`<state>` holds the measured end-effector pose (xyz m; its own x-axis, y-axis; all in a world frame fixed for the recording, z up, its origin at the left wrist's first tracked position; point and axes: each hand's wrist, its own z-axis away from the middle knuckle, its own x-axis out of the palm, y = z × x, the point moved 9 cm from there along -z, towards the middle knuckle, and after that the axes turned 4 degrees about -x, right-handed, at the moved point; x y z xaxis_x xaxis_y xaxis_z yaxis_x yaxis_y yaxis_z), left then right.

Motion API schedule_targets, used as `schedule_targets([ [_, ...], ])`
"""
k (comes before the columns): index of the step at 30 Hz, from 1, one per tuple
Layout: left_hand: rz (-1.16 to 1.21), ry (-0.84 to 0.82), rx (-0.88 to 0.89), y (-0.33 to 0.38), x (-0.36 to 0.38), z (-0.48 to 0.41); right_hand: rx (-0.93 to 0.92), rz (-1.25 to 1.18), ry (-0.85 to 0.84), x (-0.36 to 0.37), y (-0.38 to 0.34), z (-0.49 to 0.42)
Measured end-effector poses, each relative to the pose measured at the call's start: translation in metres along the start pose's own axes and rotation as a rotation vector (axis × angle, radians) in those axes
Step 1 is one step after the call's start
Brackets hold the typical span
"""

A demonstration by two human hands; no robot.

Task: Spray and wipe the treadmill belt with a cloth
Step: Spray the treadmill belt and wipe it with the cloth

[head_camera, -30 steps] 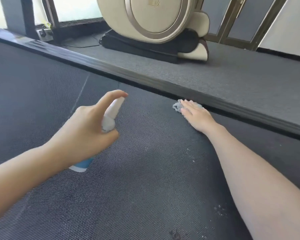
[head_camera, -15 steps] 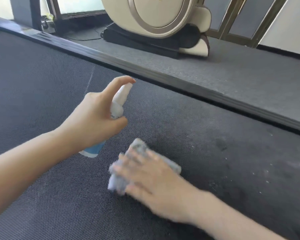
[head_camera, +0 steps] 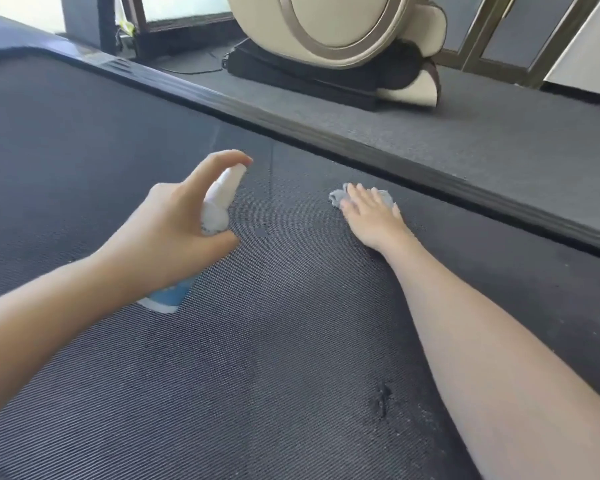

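While tilted, spray bottle (head_camera: pixel 219 202) over belt (head_camera: pixel 291 341)

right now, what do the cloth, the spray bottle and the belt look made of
The cloth looks like soft grey fabric, probably microfibre or terry: its edge is fuzzy and crumpled. The spray bottle seems plastic, smooth, frosted white above a blue base. The belt looks like dark matte rubber or PVC, given its fine woven-looking grid texture.
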<state>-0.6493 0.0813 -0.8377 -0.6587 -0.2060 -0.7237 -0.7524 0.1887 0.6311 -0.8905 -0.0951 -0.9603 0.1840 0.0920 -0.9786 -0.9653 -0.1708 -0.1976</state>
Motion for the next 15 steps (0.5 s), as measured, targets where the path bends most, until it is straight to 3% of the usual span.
schedule_targets([
  [2, -0.006, 0.012, -0.027, -0.006, -0.01, 0.007, 0.009, 0.017, -0.02, 0.002, -0.01, 0.001],
  [6, -0.007, 0.029, -0.041, -0.01, -0.029, 0.013, -0.206, -0.053, -0.062, 0.002, -0.073, 0.038],
  [11, 0.003, 0.059, -0.034, -0.006, -0.039, 0.018, -0.715, -0.027, -0.073, 0.017, -0.197, 0.144],
  [15, 0.048, 0.074, -0.029, -0.004, -0.044, 0.025, -0.979, -0.08, -0.238, 0.038, -0.217, 0.256],
])
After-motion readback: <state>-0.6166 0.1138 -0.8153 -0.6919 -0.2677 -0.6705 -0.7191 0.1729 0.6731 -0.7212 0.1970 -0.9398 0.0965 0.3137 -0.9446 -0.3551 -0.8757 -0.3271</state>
